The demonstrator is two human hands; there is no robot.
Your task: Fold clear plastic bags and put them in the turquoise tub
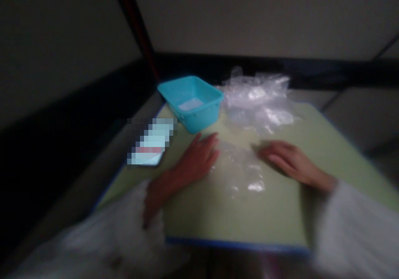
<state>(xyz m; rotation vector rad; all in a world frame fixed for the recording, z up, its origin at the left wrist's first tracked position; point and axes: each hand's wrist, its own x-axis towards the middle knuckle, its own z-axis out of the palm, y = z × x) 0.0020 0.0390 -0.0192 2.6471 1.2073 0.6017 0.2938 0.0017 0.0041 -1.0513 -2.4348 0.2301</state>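
Mid-table, between my two hands, one clear plastic piece (241, 171) lies flat, bag-like, with glare on its near end. Left hand (199, 156) is palm down at its left edge, fingers a little apart; can't tell if they pinch the film or just rest on it. Right hand (288, 160) is at the far right corner, fingers bent and close together, tips too dark and blurred on my feed to call contact or clamp. Neither hand visibly lifts anything.

Progress, my read: one piece singled out and spread, nothing visibly put in it or folded. Left over: the heap of clear plastic (258, 98) at the far side, crumpled and loose, no count possible.

Containers: turquoise basin (204, 119) sits upright beyond the left hand, just left of the heap. Something white and flat (190, 104) lies on its floor, maybe paper or film; can't make out more. Can't see any contents in the flat piece.

Further out: a phone-like device (152, 158), partly pixelated, left of the basin's near side on the yellow-green table (199, 221). Light is poor.
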